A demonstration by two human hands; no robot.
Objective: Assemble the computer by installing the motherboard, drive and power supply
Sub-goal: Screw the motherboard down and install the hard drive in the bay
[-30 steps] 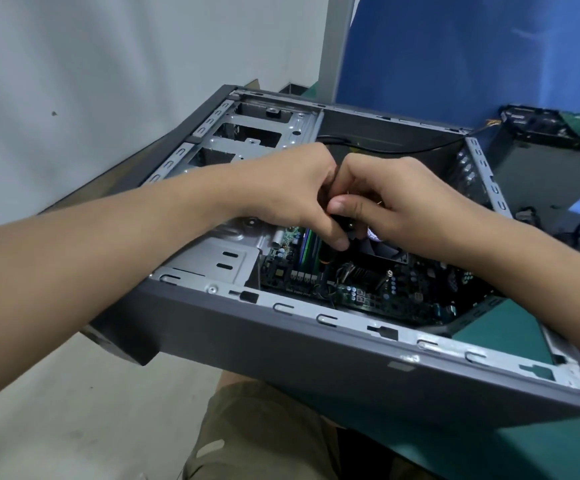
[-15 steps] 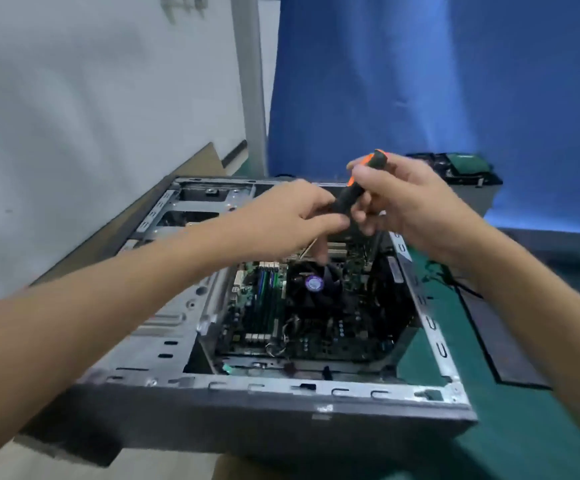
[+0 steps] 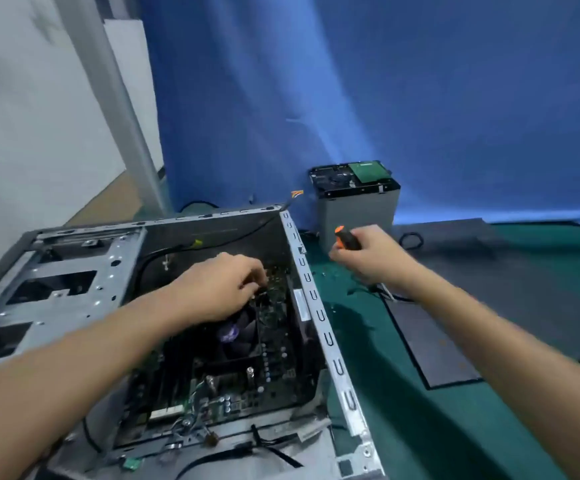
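Note:
The open grey computer case (image 3: 319,306) lies on its side on the green mat. The motherboard (image 3: 268,362) with its fan sits inside. My left hand (image 3: 222,285) reaches into the case over the board's far end, fingertips pinched together at the board; what they hold is too small to tell. My right hand (image 3: 364,252) hovers over the mat right of the case, closed around an orange-and-black screwdriver (image 3: 343,236). The grey power supply (image 3: 359,211) stands behind it, with a hard drive (image 3: 349,178) lying on top.
A dark side panel (image 3: 430,344) lies flat on the green mat (image 3: 420,427) right of the case. Small screws are scattered on the mat near the case's rim. Black cables trail beside the power supply. A blue curtain hangs behind; a white wall is at left.
My right hand has carried the screwdriver out of the case and rightward over the mat. My left hand has dropped lower onto the board. The view has tilted and shifted.

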